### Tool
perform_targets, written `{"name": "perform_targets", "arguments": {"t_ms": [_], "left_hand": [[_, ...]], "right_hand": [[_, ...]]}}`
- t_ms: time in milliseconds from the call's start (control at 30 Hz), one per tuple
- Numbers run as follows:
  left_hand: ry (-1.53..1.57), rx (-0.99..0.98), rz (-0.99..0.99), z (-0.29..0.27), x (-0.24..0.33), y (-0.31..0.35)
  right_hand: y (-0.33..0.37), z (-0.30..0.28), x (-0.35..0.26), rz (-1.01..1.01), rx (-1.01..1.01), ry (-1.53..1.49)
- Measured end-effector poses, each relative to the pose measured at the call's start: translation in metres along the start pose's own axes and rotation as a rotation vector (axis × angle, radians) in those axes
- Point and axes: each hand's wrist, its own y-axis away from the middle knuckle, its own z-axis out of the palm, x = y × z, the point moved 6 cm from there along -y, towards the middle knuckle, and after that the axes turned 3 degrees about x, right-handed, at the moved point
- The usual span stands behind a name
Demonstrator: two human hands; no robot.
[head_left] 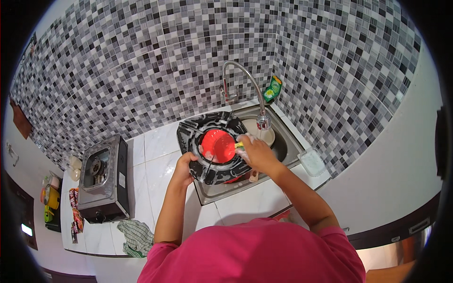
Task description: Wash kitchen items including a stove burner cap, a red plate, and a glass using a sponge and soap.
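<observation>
Black, squarish, wide-rimmed dish with a round red middle [218, 145]: being held tilted above the near left part of a rectangular stainless-steel sink [222, 193], with white suds smeared over its black rim. Pinching the rim's left edge in the bare left hand [185, 168], with the thumb on top and the other fingers mostly hidden underneath. Clasping a small yellow-green sponge [239, 145] in the foamy right hand [256, 153], with the fingers bent around it, and holding it at the right edge of the red middle. Working near a curved, silver, flexible-hose faucet [259, 94], with its spray head hanging over a round cream bowl [270, 137] in the sink. Facing a black, grey and white mosaic wall [155, 61], with a green plastic packet [273, 89] leaning in the corner. Having a silver gas stove [104, 188] well apart on the left, near a crumpled striped cloth [137, 236].
</observation>
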Motion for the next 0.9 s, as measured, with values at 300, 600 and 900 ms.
{"name": "perform_targets", "arguments": {"t_ms": [300, 600, 900], "left_hand": [[0.012, 0.066, 0.01, -0.003, 0.014, -0.009], [0.021, -0.328, 0.063, 0.04, 0.021, 0.0], [-0.23, 0.003, 0.198, 0.047, -0.046, 0.014]], "right_hand": [[0.01, 0.011, 0.011, 0.004, -0.061, -0.028], [0.015, 0.022, 0.012, 0.291, -0.028, -0.225], [0.023, 0.027, -0.004, 0.373, 0.197, -0.132]]}}
